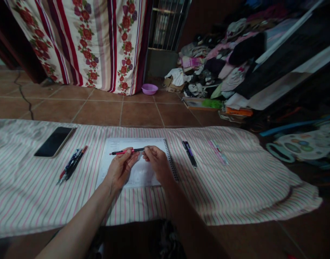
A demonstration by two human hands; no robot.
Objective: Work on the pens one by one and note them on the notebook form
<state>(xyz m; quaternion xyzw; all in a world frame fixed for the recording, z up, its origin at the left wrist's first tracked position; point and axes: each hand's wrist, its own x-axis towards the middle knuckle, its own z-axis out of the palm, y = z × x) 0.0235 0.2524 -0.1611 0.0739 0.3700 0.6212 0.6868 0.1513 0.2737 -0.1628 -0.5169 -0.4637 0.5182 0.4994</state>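
Left hand (121,168) pinches red-and-black pen (137,149) over spiral notebook (143,175); right hand (157,161) has fingertips closed on pen's dark end, tip detail too blurry to tell. Pen bundle (71,164) left of notebook, dark pens (190,154) right, phone (54,142) farther left. Beyond: tiled floor (100,109), purple basin (149,90), floral curtain (101,46).

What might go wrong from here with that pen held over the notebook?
The red-and-black pen is pinched between the fingers of the left hand and right hand, so it could slip and drop onto the spiral notebook.
The dark pens lie loose just beyond the notebook's coil; a wide swing of the right hand might knock them.
The smartphone lies near the striped cloth's far edge, so tugging the cloth could shift it.
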